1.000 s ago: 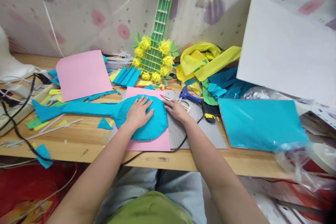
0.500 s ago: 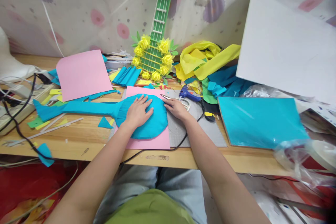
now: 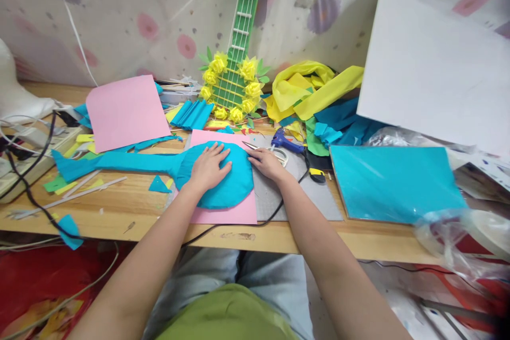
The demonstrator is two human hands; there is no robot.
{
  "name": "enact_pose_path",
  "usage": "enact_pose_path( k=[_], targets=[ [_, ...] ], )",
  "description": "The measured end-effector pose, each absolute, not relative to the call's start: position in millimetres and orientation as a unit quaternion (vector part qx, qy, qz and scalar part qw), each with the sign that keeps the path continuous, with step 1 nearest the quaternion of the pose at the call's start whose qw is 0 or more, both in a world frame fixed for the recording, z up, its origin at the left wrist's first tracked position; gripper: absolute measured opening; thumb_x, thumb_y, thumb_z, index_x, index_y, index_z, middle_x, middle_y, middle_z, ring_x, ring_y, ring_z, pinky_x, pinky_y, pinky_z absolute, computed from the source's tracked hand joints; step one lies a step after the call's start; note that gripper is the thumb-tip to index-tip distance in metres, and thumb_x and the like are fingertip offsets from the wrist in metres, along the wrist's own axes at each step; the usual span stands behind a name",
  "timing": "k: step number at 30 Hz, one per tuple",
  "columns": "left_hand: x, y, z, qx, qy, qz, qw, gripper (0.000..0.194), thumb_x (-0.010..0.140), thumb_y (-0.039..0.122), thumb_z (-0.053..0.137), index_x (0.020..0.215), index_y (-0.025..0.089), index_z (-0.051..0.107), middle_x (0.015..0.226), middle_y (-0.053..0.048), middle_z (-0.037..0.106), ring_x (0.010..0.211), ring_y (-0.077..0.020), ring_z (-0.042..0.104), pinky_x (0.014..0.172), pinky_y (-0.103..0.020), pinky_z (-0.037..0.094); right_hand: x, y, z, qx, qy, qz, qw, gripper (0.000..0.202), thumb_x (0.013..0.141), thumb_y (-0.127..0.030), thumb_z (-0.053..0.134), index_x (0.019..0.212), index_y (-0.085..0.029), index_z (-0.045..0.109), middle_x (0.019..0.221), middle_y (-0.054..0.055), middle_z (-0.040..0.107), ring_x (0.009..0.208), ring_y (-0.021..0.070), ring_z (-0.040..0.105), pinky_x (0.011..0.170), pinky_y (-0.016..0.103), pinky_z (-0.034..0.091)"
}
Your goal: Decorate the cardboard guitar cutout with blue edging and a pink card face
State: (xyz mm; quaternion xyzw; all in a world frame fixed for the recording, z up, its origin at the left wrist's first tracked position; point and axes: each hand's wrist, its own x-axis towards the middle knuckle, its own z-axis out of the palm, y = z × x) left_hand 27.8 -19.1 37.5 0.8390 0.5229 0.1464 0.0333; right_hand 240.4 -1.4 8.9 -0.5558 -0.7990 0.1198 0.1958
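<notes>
A guitar-shaped piece covered in blue crepe paper [image 3: 235, 186] lies across a pink sheet [image 3: 244, 214], its long neck stretching to the left. My left hand [image 3: 209, 170] rests flat on the rounded body, fingers spread. At the body's right edge is my right hand [image 3: 268, 163], its fingers stretched leftward and touching the rim. Just behind that hand lie scissors [image 3: 283, 157], blades pointing left and partly hidden by it. A blue glue gun [image 3: 286, 141] sits beyond them. Under the pink sheet is a grey cutting mat [image 3: 311, 199].
A green paper guitar [image 3: 241, 37] with yellow flowers stands at the back. Yellow crepe paper [image 3: 298, 85] is heaped beside it. Rightward are a blue sheet pack [image 3: 398, 183] and white board [image 3: 434, 64]. A black cord [image 3: 274, 213] crosses the front; a power strip [image 3: 59, 143] sits left.
Both hands and the blue piece keep their places. Only the view has shifted very slightly.
</notes>
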Motion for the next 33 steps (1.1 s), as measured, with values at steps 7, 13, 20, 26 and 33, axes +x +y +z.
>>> enact_pose_path(
  k=[7,13,20,26,33],
  targets=[
    [28,-18,37,0.837,0.527,0.144,0.035,0.048,0.086,0.040,0.040,0.128,0.019,0.049,0.139,-0.006,0.041,0.132,-0.0214,0.031,0.110,-0.039,0.022,241,0,7,-0.552,-0.800,0.122,0.201,0.039,0.088,-0.031,0.047,0.123,-0.018,0.056,0.118,0.010,0.059,0.110,0.0197,0.052,0.097,0.031,0.036],
    [30,-18,35,0.833,0.532,0.148,0.030,0.048,0.086,0.039,0.039,0.128,0.019,0.050,0.138,-0.006,0.042,0.132,-0.0220,0.031,0.110,-0.041,0.022,240,-1,8,-0.554,-0.795,0.128,0.211,0.038,0.087,-0.029,0.048,0.123,-0.020,0.055,0.116,0.009,0.060,0.109,0.0188,0.053,0.096,0.030,0.036],
    [30,-20,36,0.838,0.525,0.147,0.029,0.048,0.086,0.038,0.039,0.128,0.018,0.049,0.138,-0.007,0.042,0.132,-0.0228,0.030,0.110,-0.042,0.022,237,0,6,-0.575,-0.765,0.117,0.266,0.037,0.088,-0.023,0.043,0.122,-0.021,0.055,0.110,0.006,0.065,0.101,0.0179,0.056,0.091,0.031,0.040],
    [29,-20,35,0.840,0.521,0.150,0.032,0.048,0.087,0.038,0.038,0.129,0.018,0.049,0.139,-0.008,0.041,0.132,-0.0240,0.030,0.110,-0.043,0.022,237,-3,4,-0.608,-0.718,0.094,0.326,0.032,0.084,-0.018,0.043,0.110,-0.019,0.062,0.105,0.006,0.066,0.100,0.0187,0.056,0.090,0.032,0.041],
    [28,-20,35,0.842,0.517,0.150,0.033,0.048,0.087,0.038,0.037,0.129,0.017,0.048,0.139,-0.009,0.040,0.133,-0.0239,0.029,0.110,-0.042,0.021,222,16,32,-0.612,-0.728,0.042,0.307,0.024,0.085,-0.024,0.045,0.094,-0.018,0.066,0.096,0.007,0.067,0.094,0.0198,0.057,0.083,0.030,0.042]
  ],
)
